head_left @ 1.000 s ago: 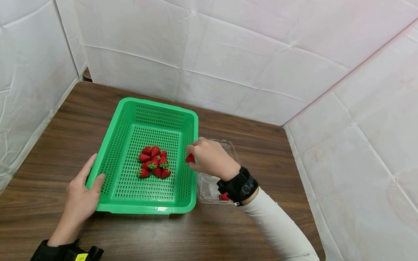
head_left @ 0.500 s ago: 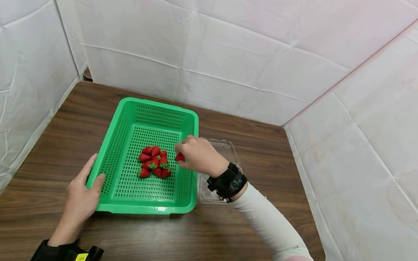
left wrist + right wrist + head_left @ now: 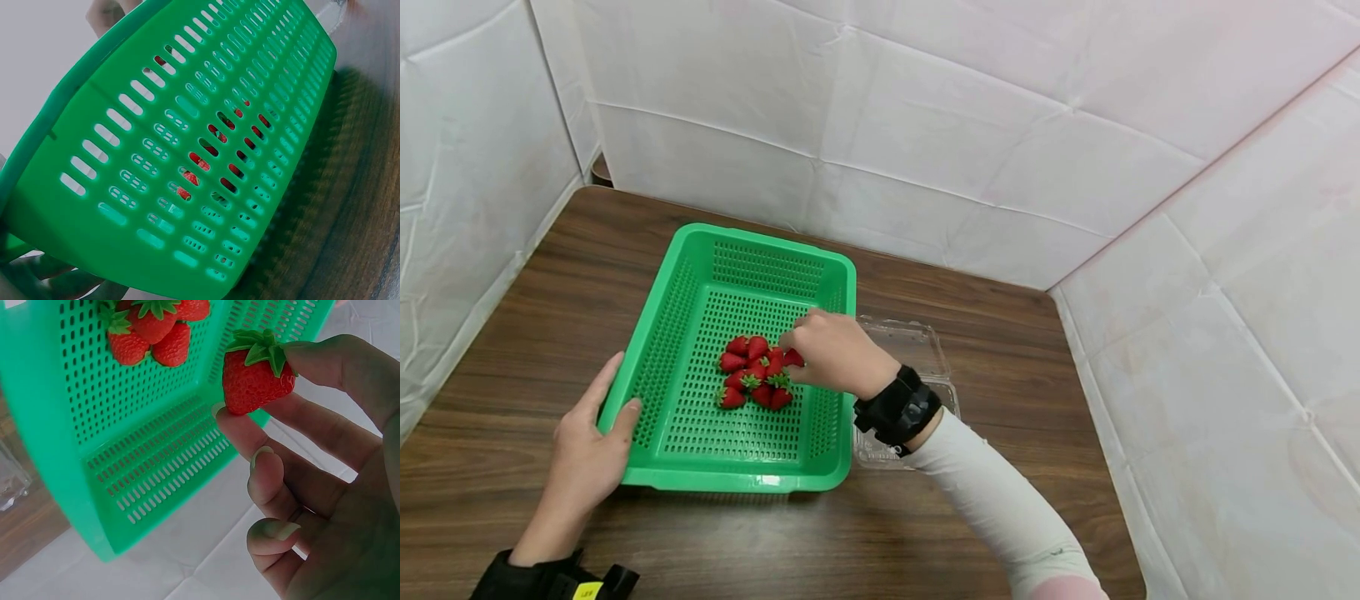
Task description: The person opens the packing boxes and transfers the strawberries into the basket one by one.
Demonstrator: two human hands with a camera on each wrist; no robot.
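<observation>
My right hand (image 3: 833,352) pinches a red strawberry (image 3: 256,381) between thumb and fingertips, close above the right part of the pile. Its green leaves point up in the right wrist view. A cluster of several strawberries (image 3: 732,362) lies on the floor of a green perforated plastic basket (image 3: 722,479). At the basket's left wall, my left hand (image 3: 587,450) grips the rim, the thumb over the inside and the fingers outside. Through the slots in the left wrist view, bits of red fruit show.
Right of the basket stands a clear plastic clamshell box (image 3: 917,346), partly hidden under my right wrist and forearm. Both sit on a dark wooden table (image 3: 1000,333). White sheeting (image 3: 925,125) rises behind the table and on both sides.
My right hand has carried the strawberry leftward from the basket's right rim to the edge of the pile. My left hand and the basket have stayed put.
</observation>
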